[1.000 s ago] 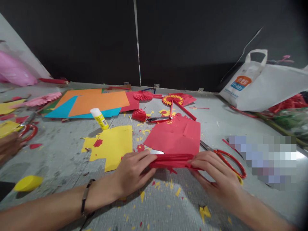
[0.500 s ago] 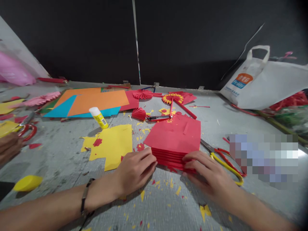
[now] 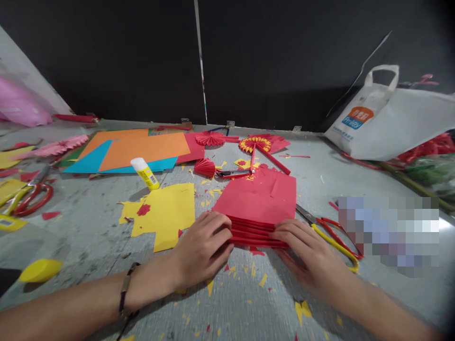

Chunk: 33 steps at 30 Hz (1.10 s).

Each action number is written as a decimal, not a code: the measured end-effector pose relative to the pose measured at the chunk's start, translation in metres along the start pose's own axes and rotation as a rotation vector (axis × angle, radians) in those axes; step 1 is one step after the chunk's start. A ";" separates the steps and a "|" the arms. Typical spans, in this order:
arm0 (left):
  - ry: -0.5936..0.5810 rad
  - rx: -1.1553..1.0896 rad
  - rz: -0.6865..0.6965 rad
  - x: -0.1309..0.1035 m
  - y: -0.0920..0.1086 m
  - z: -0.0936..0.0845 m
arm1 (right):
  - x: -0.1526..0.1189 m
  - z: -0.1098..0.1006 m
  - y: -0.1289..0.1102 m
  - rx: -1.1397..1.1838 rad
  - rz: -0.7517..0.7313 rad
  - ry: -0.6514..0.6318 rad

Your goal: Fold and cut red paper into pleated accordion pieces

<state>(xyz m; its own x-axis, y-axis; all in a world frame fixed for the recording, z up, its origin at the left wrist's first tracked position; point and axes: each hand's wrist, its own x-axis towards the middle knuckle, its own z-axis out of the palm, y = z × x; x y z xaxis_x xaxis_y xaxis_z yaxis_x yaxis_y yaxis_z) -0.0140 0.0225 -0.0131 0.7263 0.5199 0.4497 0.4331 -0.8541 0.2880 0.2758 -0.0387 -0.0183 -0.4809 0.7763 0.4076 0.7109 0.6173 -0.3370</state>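
Between my hands lies a sheet of red paper [image 3: 258,199], its near part folded into narrow accordion pleats and its far part flat on the table. My left hand [image 3: 208,244] pinches the left end of the pleats, fingers curled over the top. At the right end, my right hand [image 3: 305,248] grips the same pleats with bent fingers; its thumb is below them. Left of the red paper is a cut sheet of yellow paper [image 3: 174,208]. Scissors [image 3: 330,232] with red and yellow handles lie right of my right hand.
A glue stick [image 3: 145,173] stands behind the yellow paper. Farther back are a utility knife [image 3: 232,174], red paper rosettes [image 3: 209,138] and stacked orange sheets [image 3: 145,149]. A white bag [image 3: 384,123] sits back right. More scissors [image 3: 30,196] lie at left. Paper scraps litter the table.
The pleats have been pressed closer together between my hands. Another person's hand at the far left has gone out of view, leaving the scissors there in plain sight.
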 end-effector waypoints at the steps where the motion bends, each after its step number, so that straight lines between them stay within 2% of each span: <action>1: 0.000 0.004 0.005 0.000 0.000 0.000 | 0.000 0.000 0.000 0.011 0.008 0.004; 6: 0.018 -0.007 0.018 0.001 0.001 -0.001 | 0.001 0.000 0.001 0.072 0.032 0.000; 13: 0.068 -0.103 0.015 0.000 0.001 -0.004 | 0.000 -0.004 -0.008 0.200 0.038 0.117; 15: 0.078 -0.126 0.013 -0.001 0.002 -0.005 | 0.000 -0.005 -0.012 0.302 0.107 0.129; 20: 0.047 -0.168 0.053 -0.004 0.002 -0.007 | 0.001 -0.002 -0.012 0.576 0.437 0.070; 23: 0.054 -0.195 0.050 -0.006 0.001 -0.006 | 0.002 0.000 -0.008 0.659 0.477 0.036; 27: 0.049 -0.206 -0.001 -0.006 0.000 -0.005 | 0.003 0.001 -0.006 0.737 0.476 0.069; 33: 0.134 -0.124 -0.046 -0.008 -0.001 -0.002 | 0.002 0.005 -0.009 0.964 0.522 0.064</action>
<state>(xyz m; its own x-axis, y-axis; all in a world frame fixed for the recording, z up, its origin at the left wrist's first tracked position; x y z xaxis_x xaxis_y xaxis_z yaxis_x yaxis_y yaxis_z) -0.0217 0.0196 -0.0151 0.6258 0.5631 0.5397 0.3894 -0.8251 0.4094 0.2664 -0.0420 -0.0189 -0.1900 0.9802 0.0555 0.1063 0.0767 -0.9914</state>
